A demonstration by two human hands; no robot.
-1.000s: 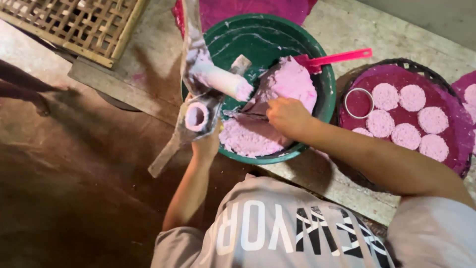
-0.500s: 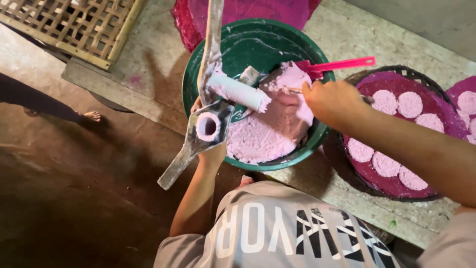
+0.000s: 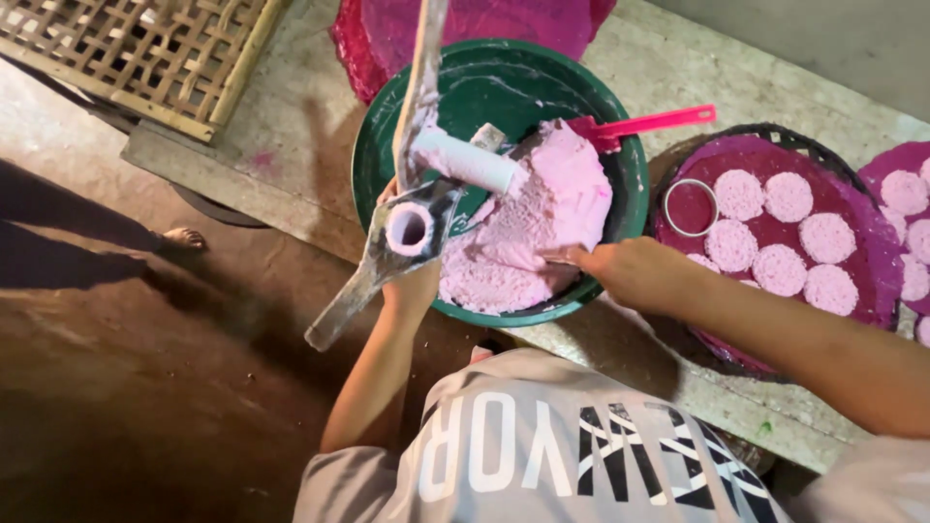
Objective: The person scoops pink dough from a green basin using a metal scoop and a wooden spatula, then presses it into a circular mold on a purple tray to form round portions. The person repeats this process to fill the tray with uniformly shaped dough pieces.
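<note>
Concrete ledge (image 3: 291,126) bears a green basin (image 3: 620,184) of pink dough (image 3: 542,223); left hand (image 3: 412,286) grips a metal press (image 3: 407,228), right hand (image 3: 625,271) pinches dough, filling comes next.

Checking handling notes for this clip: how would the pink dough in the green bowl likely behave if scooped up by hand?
The pink dough looks soft and crumbly, so it would probably break apart rather than lift whole. It smears the green bowl and coats the press, suggesting it is damp and sticky. The right hand reaches its edge.
</note>
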